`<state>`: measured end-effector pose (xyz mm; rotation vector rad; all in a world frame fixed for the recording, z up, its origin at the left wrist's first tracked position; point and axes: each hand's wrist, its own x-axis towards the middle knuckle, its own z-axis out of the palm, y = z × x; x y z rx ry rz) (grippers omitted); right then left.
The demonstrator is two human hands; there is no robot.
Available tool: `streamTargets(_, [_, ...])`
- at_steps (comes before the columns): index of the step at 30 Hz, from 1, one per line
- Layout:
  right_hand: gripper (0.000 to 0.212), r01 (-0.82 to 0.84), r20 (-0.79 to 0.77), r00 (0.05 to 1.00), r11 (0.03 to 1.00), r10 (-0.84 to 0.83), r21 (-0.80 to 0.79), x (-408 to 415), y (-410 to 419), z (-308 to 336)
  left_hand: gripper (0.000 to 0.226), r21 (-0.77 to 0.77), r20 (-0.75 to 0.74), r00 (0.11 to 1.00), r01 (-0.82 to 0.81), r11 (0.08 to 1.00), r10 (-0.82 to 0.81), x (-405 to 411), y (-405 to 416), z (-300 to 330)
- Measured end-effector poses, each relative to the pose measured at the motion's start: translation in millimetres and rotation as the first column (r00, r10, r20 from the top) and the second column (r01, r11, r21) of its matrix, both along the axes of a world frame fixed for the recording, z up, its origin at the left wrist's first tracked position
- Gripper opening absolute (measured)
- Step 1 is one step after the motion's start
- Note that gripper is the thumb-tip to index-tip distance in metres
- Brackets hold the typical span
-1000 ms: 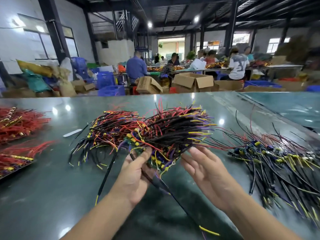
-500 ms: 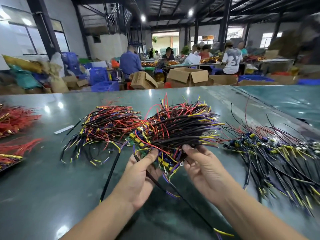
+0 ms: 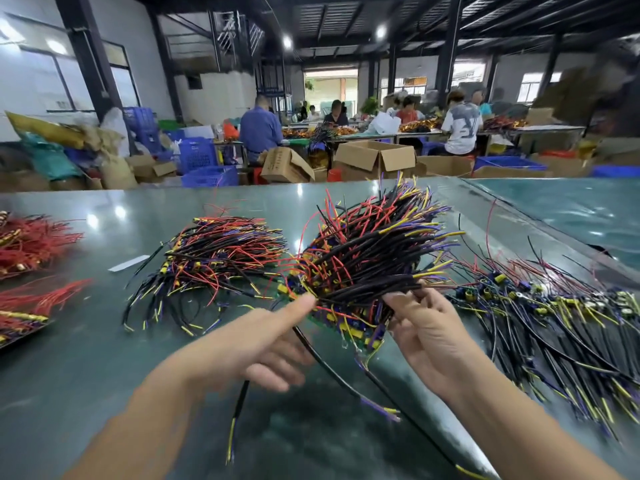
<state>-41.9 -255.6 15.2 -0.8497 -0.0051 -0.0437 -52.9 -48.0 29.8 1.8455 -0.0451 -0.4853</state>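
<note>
A thick bundle of black, red, yellow and purple wires (image 3: 374, 251) with small green circuit boards at its base is lifted above the green table (image 3: 86, 368). My left hand (image 3: 263, 344) grips the bundle's lower left end, thumb stretched toward the wires, and a long black cable (image 3: 332, 372) hangs from it. On the bundle's lower right side, my right hand (image 3: 426, 327) has its fingers curled into the black wires. The bundle's underside is hidden by both hands.
A second mixed wire pile (image 3: 214, 258) lies left of the bundle. Many black wired boards (image 3: 554, 323) spread across the table's right side. Red wire bunches (image 3: 31, 244) sit at the left edge. Cardboard boxes (image 3: 374, 157), blue crates and seated people fill the background.
Both hands have raised the bundle and tilted it up and to the right. My right hand closed its fingers on the wires. The camera view shifted slightly downward.
</note>
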Motion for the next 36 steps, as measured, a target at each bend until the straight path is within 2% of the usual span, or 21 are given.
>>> streamTargets(1, [0.027, -0.004, -0.018, 1.0, 1.0, 0.004, 0.009, 0, -2, 1, 0.09, 0.071, 0.029, 1.0, -0.014, 0.997, 0.012, -1, 9, 7])
streamTargets(3, [0.026, -0.044, -0.04, 0.998, 0.999, 0.044, 0.0, -1, -7, 1, 0.083, 0.08, 0.188, 0.97, -0.174, 0.981, 0.157, 1, 26, 19])
streamTargets(6, [0.02, -0.149, -0.018, 0.989, 0.983, 0.148, -0.107, 0, -7, -5, 0.065, 0.008, 0.476, 0.81, -0.394, 0.919, 0.343, 15, 35, 10])
streamTargets(8, [0.019, -0.206, 0.012, 0.977, 0.959, 0.212, -0.197, 0, -4, -10, 0.062, 0.057, 0.506, 0.792, -0.426, 0.903, 0.341, 23, 34, -3])
streamTargets(10, [0.025, -0.28, 0.028, 0.955, 0.925, 0.296, -0.256, 0, -3, -13, 0.072, 0.082, 0.458, 0.829, -0.399, 0.913, 0.321, 28, 30, -13])
streamTargets(11, [0.029, -0.325, 0.026, 0.938, 0.901, 0.346, -0.288, 0, -3, -13, 0.078, 0.026, 0.392, 0.861, -0.362, 0.932, 0.324, 30, 27, -16])
streamTargets(12, [0.032, -0.364, 0.02, 0.92, 0.874, 0.391, -0.321, -1, -3, -12, 0.077, -0.091, 0.29, 0.901, -0.309, 0.947, 0.322, 31, 24, -19])
streamTargets(14, [0.032, -0.412, 0.011, 0.894, 0.831, 0.448, -0.373, -1, -4, -13, 0.062, -0.358, 0.086, 0.963, -0.209, 0.91, 0.255, 30, 16, -26])
streamTargets(16, [0.031, -0.423, 0.004, 0.883, 0.8, 0.469, -0.425, -2, -3, -11, 0.045, -0.472, 0.058, 0.972, -0.176, 0.864, 0.229, 32, 12, -36])
streamTargets(20, [0.028, -0.408, -0.029, 0.893, 0.778, 0.45, -0.477, -2, 2, -10, 0.03, -0.611, 0.037, 0.942, -0.242, 0.754, 0.333, 34, 12, -42])
streamTargets(22, [0.028, -0.334, -0.055, 0.925, 0.74, 0.375, -0.583, -1, 5, -10, 0.037, -0.646, 0.027, 0.915, -0.291, 0.706, 0.402, 34, 11, -42])
streamTargets(25, [0.034, -0.179, -0.105, 0.983, 0.655, 0.151, -0.734, 3, 6, -10, 0.055, -0.637, 0.013, 0.835, -0.417, 0.648, 0.551, 33, 4, -40])
streamTargets(26, [0.03, -0.081, -0.068, 0.997, 0.619, 0.045, -0.781, 4, 5, -10, 0.06, -0.641, -0.004, 0.801, -0.461, 0.613, 0.599, 33, 0, -39])
streamTargets(29, [0.011, 0.311, 0.253, 0.95, 0.463, -0.185, -0.83, 2, 0, -8, 0.056, -0.659, -0.132, 0.721, -0.576, 0.483, 0.68, 34, -5, -37])
streamTargets(31, [0.01, 0.417, 0.373, 0.907, 0.297, -0.195, -0.859, 0, -2, -11, 0.046, -0.661, -0.201, 0.682, -0.624, 0.417, 0.703, 35, -3, -36])
streamTargets(33, [0.009, 0.443, 0.426, 0.891, 0.102, -0.157, -0.891, -2, -2, -16, 0.049, -0.674, -0.253, 0.665, -0.642, 0.366, 0.702, 37, 3, -36])
streamTargets(34, [0.01, 0.431, 0.421, 0.897, 0.048, -0.135, -0.901, -2, -2, -19, 0.055, -0.688, -0.272, 0.682, -0.631, 0.358, 0.679, 38, 6, -37])
streamTargets(36, [0.018, 0.324, 0.319, 0.945, 0.067, -0.078, -0.944, -6, 2, -17, 0.069, -0.731, -0.284, 0.747, -0.575, 0.368, 0.601, 38, 8, -34])
